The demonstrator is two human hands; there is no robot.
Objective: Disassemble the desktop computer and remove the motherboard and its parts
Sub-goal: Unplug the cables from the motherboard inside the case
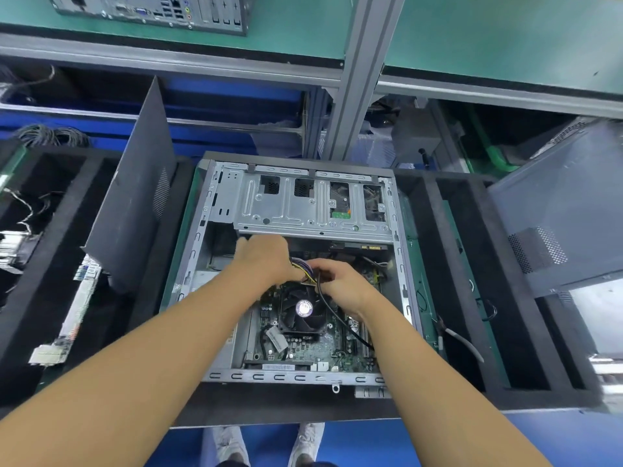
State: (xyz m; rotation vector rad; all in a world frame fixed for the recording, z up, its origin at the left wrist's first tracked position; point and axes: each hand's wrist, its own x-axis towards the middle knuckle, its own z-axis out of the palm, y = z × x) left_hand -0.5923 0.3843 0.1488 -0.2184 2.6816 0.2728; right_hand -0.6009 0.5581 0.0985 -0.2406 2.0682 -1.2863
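Overhead, the right hand (344, 284) pinches a thin black cable (332, 313) and the left hand (266, 261), grip hidden, meets a multicoloured wire bundle (303, 267), just above the green motherboard (313, 352) in its open grey metal case (215, 375); yanking could tear a connector.

case: grey metal desktop computer case (215, 376), lying on its side, side panel off, open face up.
drive cage: silver stamped-metal drive cage (286, 203) spanning the case's far half.
board: green motherboard (313, 352) flat on the case floor, near half.
fan: black round cooler fan (303, 311) with a pale hub label, mounted on the motherboard.
wires: bundle of yellow, purple and black wires (305, 267) just above the fan, between the left hand (266, 261) and right hand (344, 284); right fingers curl on it, left grip hidden.
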